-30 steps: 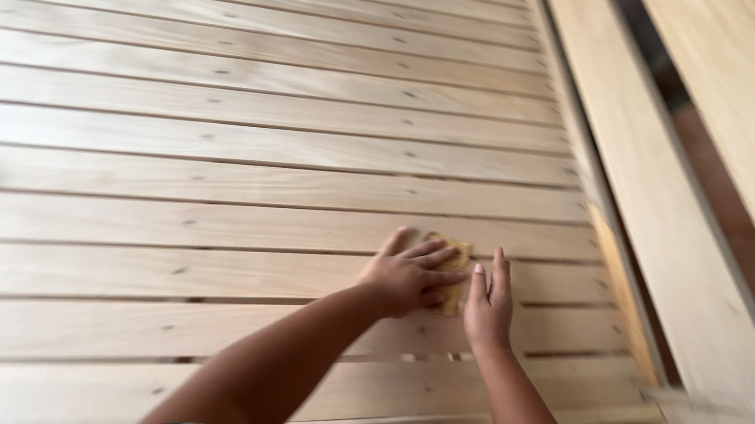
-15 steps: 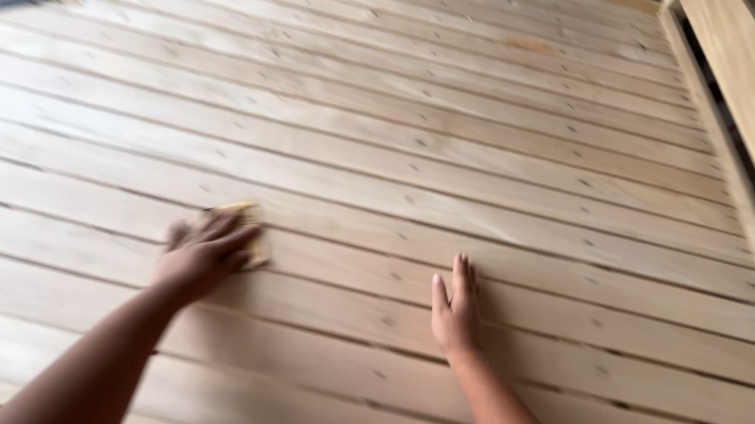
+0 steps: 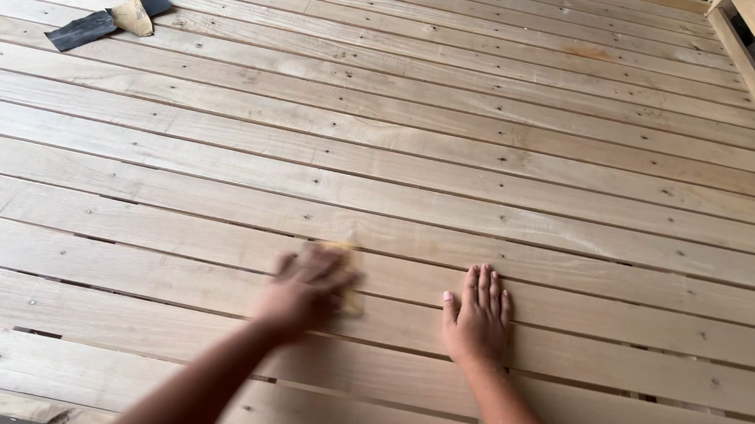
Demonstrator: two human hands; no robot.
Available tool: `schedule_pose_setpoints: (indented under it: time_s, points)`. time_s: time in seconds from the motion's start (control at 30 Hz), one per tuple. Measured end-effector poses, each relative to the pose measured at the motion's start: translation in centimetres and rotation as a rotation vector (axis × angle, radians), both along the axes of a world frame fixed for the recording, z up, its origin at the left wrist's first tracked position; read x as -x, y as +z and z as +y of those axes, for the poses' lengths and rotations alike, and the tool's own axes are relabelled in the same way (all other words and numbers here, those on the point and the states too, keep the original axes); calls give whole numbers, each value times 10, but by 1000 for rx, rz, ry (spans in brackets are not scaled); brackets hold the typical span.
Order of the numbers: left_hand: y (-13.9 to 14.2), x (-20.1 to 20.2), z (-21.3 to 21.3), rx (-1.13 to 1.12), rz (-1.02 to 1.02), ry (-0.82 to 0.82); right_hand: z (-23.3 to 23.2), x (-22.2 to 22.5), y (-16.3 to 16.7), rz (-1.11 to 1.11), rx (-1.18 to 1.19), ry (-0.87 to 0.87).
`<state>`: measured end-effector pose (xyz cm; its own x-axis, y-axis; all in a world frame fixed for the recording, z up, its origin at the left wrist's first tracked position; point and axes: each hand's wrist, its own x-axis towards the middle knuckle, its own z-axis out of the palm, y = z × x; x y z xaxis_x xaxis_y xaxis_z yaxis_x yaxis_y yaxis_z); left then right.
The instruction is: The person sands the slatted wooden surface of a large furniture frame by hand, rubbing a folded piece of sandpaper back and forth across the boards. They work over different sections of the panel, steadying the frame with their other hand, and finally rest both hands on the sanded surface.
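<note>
Pale wooden slats (image 3: 485,171) lie bare and unfinished; your blurred left hand (image 3: 303,290) presses yellow sandpaper (image 3: 347,280) down near you, right hand (image 3: 476,318) flat and open, spare sandpaper (image 3: 110,21) far left.

Two hands counted: left hand (image 3: 305,288), right hand (image 3: 477,314). One yellow sandpaper piece (image 3: 346,276) mid-frame; one dark sandpaper strip (image 3: 108,19) upper left.

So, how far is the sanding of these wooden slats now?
Cannot tell what is done: all slats look alike. In hand: the left hand, blurred, presses a yellowish sandpaper piece on a near slat; the right hand lies flat. A spare sandpaper piece lies far left.
</note>
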<state>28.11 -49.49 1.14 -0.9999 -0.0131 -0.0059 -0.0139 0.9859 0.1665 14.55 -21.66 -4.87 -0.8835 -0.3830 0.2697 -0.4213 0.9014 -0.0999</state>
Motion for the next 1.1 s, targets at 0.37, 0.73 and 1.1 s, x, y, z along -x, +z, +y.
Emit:
schedule_pose_setpoints:
  time_s: [0.37,0.73,1.1]
  points:
    - [12,-13,27,-161,-263,-177,0,2,2,10,-50,-21]
    - [17,-106,-191,-52,-102,342,-22,-30,19,-89,-167,-83]
    - [10,-102,-109,-39,-223,-169,-155,-122,38,-180,-156,-101]
